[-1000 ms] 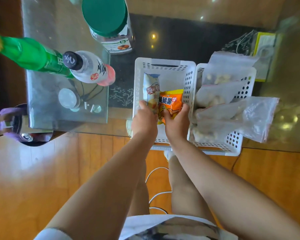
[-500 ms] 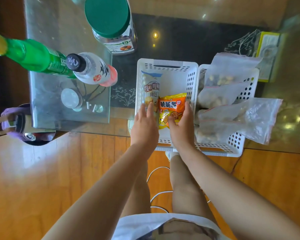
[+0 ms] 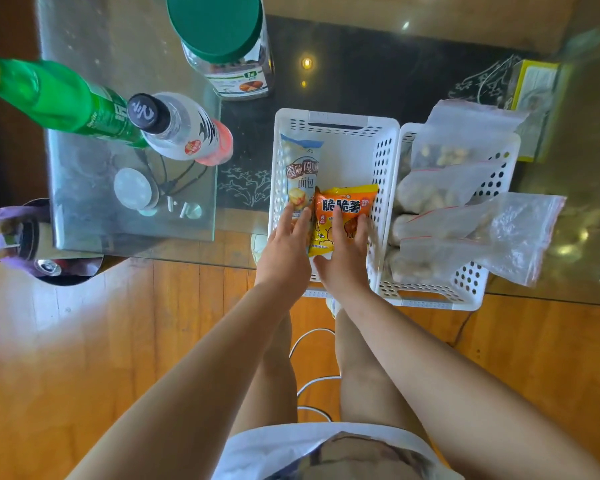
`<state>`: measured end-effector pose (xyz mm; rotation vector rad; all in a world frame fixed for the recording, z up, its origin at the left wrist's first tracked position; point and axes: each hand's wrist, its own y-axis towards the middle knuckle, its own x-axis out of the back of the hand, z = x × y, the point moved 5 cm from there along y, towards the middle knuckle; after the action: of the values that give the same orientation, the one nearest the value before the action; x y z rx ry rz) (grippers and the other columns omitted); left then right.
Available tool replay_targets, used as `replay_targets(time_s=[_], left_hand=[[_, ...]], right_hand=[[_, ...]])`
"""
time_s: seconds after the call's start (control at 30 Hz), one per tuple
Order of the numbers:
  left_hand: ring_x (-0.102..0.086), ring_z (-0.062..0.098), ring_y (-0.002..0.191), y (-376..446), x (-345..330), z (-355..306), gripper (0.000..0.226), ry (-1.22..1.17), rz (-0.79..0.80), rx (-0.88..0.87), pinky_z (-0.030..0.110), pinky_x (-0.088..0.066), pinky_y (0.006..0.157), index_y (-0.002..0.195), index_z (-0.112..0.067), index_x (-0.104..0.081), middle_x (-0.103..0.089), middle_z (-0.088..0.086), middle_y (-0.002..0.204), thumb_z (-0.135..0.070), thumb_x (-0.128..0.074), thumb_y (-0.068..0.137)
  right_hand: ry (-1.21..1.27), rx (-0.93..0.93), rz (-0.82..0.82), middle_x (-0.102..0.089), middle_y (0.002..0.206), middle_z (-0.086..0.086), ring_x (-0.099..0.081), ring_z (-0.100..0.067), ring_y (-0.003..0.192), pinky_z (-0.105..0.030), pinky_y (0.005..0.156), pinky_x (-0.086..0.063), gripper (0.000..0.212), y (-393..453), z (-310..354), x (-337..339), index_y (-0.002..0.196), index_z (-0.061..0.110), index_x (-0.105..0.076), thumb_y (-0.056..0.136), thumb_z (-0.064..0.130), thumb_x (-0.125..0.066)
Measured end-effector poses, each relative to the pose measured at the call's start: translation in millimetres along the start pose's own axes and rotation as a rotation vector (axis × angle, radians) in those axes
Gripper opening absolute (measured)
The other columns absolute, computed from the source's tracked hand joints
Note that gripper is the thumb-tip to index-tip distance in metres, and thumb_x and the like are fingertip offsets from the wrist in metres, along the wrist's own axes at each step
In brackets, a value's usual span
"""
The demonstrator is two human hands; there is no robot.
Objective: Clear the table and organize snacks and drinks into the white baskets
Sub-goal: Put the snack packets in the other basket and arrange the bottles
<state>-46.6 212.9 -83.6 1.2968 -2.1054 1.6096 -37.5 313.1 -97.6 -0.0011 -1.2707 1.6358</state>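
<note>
Two white baskets stand side by side at the near edge of the glass tabletop (image 3: 132, 81): the left basket (image 3: 347, 143) holds a pale bread packet (image 3: 300, 168) along its left wall and an orange snack bag (image 3: 345, 206) just beside it, while the right basket (image 3: 482, 292) is filled with clear zip bags (image 3: 465, 216) that spill over its right rim. The left hand (image 3: 286, 251) lies with straight fingers on the near end of the bread packet, and the right hand (image 3: 347, 258) rests flat, fingers extended, on the snack bag, neither one curled around anything. Toward the far left corner stand a green bottle (image 3: 59, 102), a clear bottle with a black cap (image 3: 177, 129) and a green-lidded jar (image 3: 222, 39).
</note>
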Motion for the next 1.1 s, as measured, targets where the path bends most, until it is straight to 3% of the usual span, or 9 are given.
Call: replay_targets(time_s=[0.3, 0.43, 0.5, 0.6, 0.7, 0.77, 0.87, 0.97, 1.1], left_hand=[[-0.039, 0.030, 0.132, 1, 8, -1, 0.069, -0.072, 0.111, 0.014, 0.042, -0.049, 0.094, 0.147, -0.023, -0.018, -0.006, -0.001, 0.158, 0.002, -0.045, 0.088], [-0.052, 0.026, 0.121, -4, 35, 8, 0.053, -0.288, 0.112, 0.047, 0.034, -0.046, 0.092, 0.141, -0.019, -0.036, -0.036, 0.007, 0.148, -0.009, -0.047, 0.090], [-0.059, 0.024, 0.110, -7, 56, 23, 0.046, -0.387, 0.071, 0.104, 0.032, -0.047, 0.086, 0.135, -0.020, -0.046, -0.052, 0.006, 0.136, -0.010, -0.048, 0.090], [-0.060, 0.018, 0.097, -13, 90, 59, 0.041, -0.500, -0.040, 0.175, 0.013, -0.043, 0.072, 0.127, -0.020, -0.055, -0.061, 0.002, 0.126, -0.009, -0.050, 0.088], [-0.055, -0.001, 0.077, -19, 132, 97, 0.042, -0.644, -0.192, 0.276, -0.005, -0.035, 0.052, 0.125, -0.019, -0.053, -0.061, 0.001, 0.121, -0.010, -0.058, 0.085], [-0.057, 0.000, 0.085, -22, 160, 109, 0.051, -0.721, -0.276, 0.259, -0.001, -0.039, 0.067, 0.129, -0.019, -0.048, -0.058, 0.002, 0.122, -0.012, -0.065, 0.081], [-0.053, 0.019, 0.117, -19, 197, 105, 0.067, -0.726, -0.314, 0.115, 0.036, -0.045, 0.098, 0.137, -0.026, -0.039, -0.049, 0.000, 0.137, -0.018, -0.071, 0.078], [-0.043, 0.009, 0.125, -10, 220, 80, 0.071, -0.585, -0.319, -0.067, 0.031, -0.035, 0.104, 0.139, -0.034, -0.038, -0.043, -0.017, 0.137, -0.029, -0.072, 0.077], [-0.050, 0.015, 0.124, 3, 218, 57, 0.049, -0.401, -0.309, -0.120, 0.022, -0.035, 0.098, 0.129, -0.028, -0.053, -0.054, -0.002, 0.137, -0.030, -0.065, 0.082]], right_hand=[[0.101, -0.065, 0.071, 0.001, 0.157, -0.005, -0.006, -0.020, 0.145, -0.030, 0.112, -0.019, 0.079, 16, 0, 10, 0.147, 0.033, -0.015, 0.086, 0.011, -0.060], [0.173, -0.146, 0.040, -0.015, 0.154, -0.005, -0.020, -0.021, 0.140, -0.020, 0.093, -0.023, 0.066, 17, 8, 25, 0.143, 0.026, -0.032, 0.085, 0.009, -0.058], [0.171, -0.177, -0.012, -0.023, 0.149, -0.010, -0.030, -0.024, 0.136, -0.021, 0.093, -0.028, 0.059, 16, 19, 34, 0.138, 0.019, -0.040, 0.083, 0.011, -0.059], [0.151, -0.128, -0.056, -0.031, 0.142, -0.011, -0.038, -0.024, 0.129, -0.027, 0.094, -0.035, 0.053, 13, 51, 46, 0.134, 0.015, -0.044, 0.084, 0.013, -0.060], [0.106, 0.007, -0.100, -0.033, 0.139, -0.009, -0.036, -0.019, 0.129, -0.026, 0.103, -0.029, 0.053, 15, 100, 58, 0.132, 0.016, -0.044, 0.083, 0.016, -0.062], [0.104, 0.095, -0.127, -0.032, 0.140, -0.007, -0.035, -0.017, 0.130, -0.018, 0.100, -0.025, 0.054, 22, 136, 66, 0.133, 0.015, -0.042, 0.082, 0.013, -0.061], [0.036, 0.235, -0.185, -0.025, 0.147, -0.008, -0.030, -0.020, 0.135, -0.021, 0.104, -0.025, 0.061, 38, 191, 78, 0.135, 0.015, -0.040, 0.079, 0.011, -0.063], [-0.146, 0.371, -0.221, -0.013, 0.155, -0.010, -0.018, -0.026, 0.142, -0.037, 0.113, -0.023, 0.077, 58, 239, 84, 0.142, 0.020, -0.031, 0.074, 0.014, -0.069], [-0.452, 0.410, -0.036, 0.013, 0.158, -0.006, 0.002, -0.031, 0.145, -0.056, 0.115, -0.012, 0.103, 87, 271, 69, 0.146, 0.037, -0.012, 0.069, 0.017, -0.077]])
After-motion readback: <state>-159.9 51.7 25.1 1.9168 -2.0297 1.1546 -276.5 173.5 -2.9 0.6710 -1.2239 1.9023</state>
